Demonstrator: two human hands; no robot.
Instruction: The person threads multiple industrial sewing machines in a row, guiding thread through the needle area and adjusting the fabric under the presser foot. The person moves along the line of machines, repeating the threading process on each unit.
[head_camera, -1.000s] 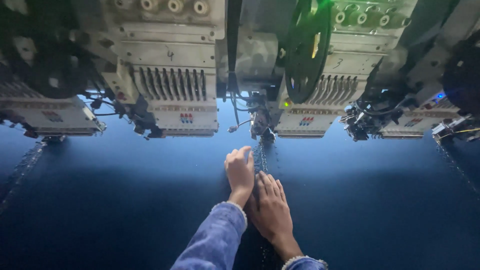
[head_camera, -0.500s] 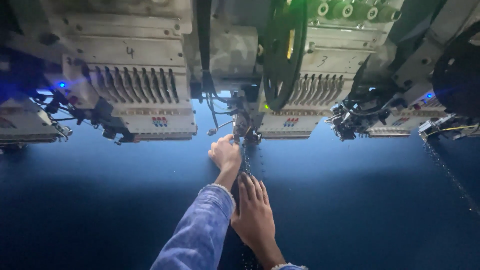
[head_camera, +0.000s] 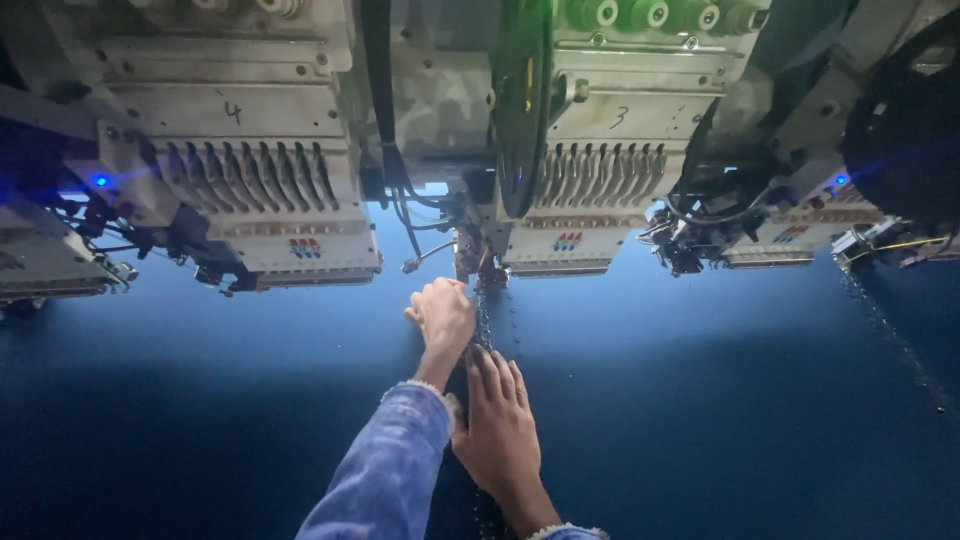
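Two hands on dark fabric (head_camera: 700, 400), left hand (head_camera: 442, 315) fisted at stitched line (head_camera: 484, 325), right hand (head_camera: 497, 430) flat below

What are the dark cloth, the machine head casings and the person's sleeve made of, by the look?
Dark cloth: navy woven textile, matte, stretched flat with a soft sheen under the lamp; fibre unclear.
Machine head casings: probably painted metal, off-white, worn, with visible screws; could be part plastic.
Sleeve: looks like faded blue denim, mottled wash, frayed pale cuff.
The line of stitching glints, possibly beads or sequins; too small to tell.
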